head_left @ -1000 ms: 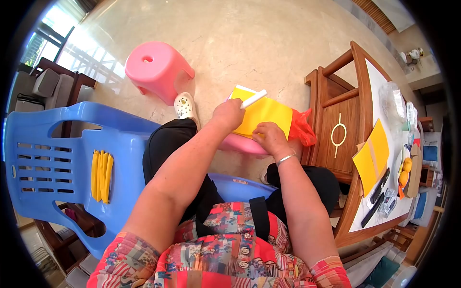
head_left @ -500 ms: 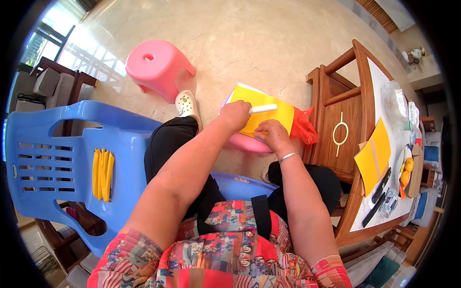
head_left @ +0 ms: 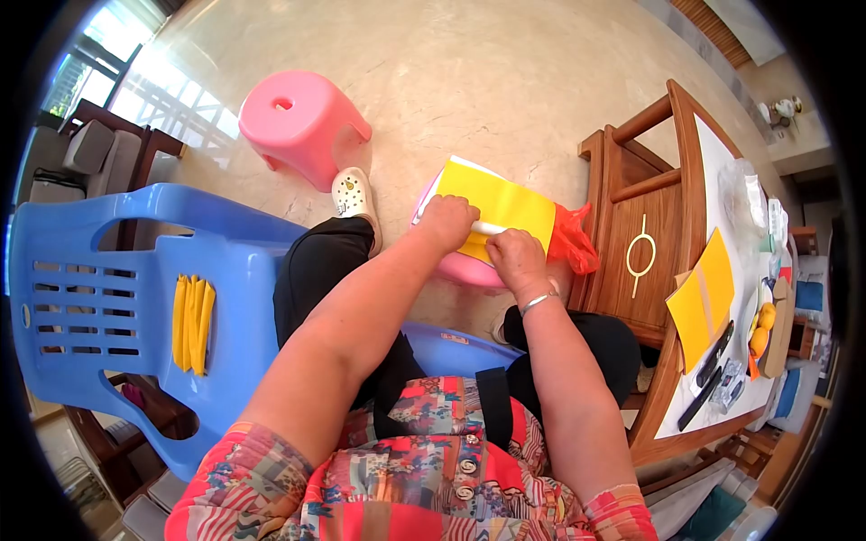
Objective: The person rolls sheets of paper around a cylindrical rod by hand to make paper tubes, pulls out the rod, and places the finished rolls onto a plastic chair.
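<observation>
White tube (head_left: 488, 228) is held crosswise over the yellow sheet (head_left: 514, 206), pretty much one end per hand: curled shut around it is the left hand (head_left: 450, 222), and the right hand (head_left: 519, 258) is closed on the other end. Sheet's laid on a pink stool (head_left: 467, 270), red bag (head_left: 575, 239) right beside it.

Both forearms reach forward, the left arm (head_left: 347, 329) on a slant, the right arm (head_left: 573, 383) straighter. The bare left hand (head_left: 451, 222) and bare right hand (head_left: 517, 259) are near each other, backs upward, fingers curled in.
</observation>
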`<state>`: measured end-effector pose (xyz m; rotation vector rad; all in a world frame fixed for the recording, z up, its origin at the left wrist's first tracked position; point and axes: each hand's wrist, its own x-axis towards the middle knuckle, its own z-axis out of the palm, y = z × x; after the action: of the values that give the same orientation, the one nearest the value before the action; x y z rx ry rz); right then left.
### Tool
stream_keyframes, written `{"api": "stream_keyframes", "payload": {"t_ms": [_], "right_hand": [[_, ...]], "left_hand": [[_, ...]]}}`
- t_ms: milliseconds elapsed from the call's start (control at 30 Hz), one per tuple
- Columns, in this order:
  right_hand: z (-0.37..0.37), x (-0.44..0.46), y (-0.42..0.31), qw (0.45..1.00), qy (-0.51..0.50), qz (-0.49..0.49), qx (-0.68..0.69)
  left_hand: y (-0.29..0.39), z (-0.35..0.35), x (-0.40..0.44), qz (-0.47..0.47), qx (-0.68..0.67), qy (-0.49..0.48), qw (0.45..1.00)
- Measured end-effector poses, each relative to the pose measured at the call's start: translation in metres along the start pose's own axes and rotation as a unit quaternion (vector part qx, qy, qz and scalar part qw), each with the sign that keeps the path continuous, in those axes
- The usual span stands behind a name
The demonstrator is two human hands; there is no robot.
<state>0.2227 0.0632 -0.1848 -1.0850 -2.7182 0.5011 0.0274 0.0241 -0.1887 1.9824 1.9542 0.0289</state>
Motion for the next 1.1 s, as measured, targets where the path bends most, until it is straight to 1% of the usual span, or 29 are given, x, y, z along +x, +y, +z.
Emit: {"api": "stream_keyframes", "payload": {"t_ms": [33, 133, 233, 367, 433, 467, 567, 667, 800, 900, 1000, 1100], "right_hand": [[0.001, 0.000, 0.000, 1.000, 0.001, -0.001, -0.008], [0.002, -0.002, -0.001, 0.997, 0.074, -0.018, 0.005], [-0.003, 0.000, -0.006, 0.985, 0.160, -0.068, 0.001], [0.004, 0.002, 0.002, 0.996, 0.079, -0.022, 0.031], [0.003, 0.003, 0.005, 0.998, 0.054, 0.003, 0.043], [0.004, 0.003, 0.006, 0.997, 0.057, 0.013, 0.053], [0.004, 0.004, 0.010, 0.994, 0.062, 0.044, 0.084], [0.005, 0.006, 0.014, 0.989, 0.061, 0.072, 0.118], [0.006, 0.007, 0.016, 0.985, 0.059, 0.095, 0.131], [0.004, 0.010, 0.019, 0.986, 0.043, 0.099, 0.124], [0.003, 0.012, 0.020, 0.986, 0.034, 0.106, 0.124], [0.002, 0.014, 0.021, 0.985, 0.028, 0.113, 0.131]], "left_hand": [[0.000, -0.001, -0.001, 0.001, 0.003, -0.005, 1.000], [0.001, -0.005, -0.002, -0.002, 0.006, -0.022, 1.000], [0.000, -0.008, -0.003, -0.007, 0.000, -0.039, 0.999], [-0.003, -0.017, -0.006, -0.008, -0.020, -0.063, 0.998], [-0.007, -0.027, -0.006, -0.043, -0.034, -0.069, 0.996], [-0.009, -0.033, -0.006, -0.060, -0.041, -0.072, 0.995], [-0.023, -0.051, -0.009, -0.176, -0.041, -0.042, 0.983], [-0.047, -0.057, -0.009, -0.269, -0.077, -0.017, 0.960], [-0.056, -0.067, -0.018, -0.325, -0.105, -0.008, 0.940], [-0.051, -0.072, -0.023, -0.301, -0.080, -0.031, 0.950], [-0.035, -0.075, -0.026, -0.261, -0.082, -0.022, 0.961], [-0.029, -0.061, -0.026, -0.203, -0.076, 0.042, 0.975]]}}
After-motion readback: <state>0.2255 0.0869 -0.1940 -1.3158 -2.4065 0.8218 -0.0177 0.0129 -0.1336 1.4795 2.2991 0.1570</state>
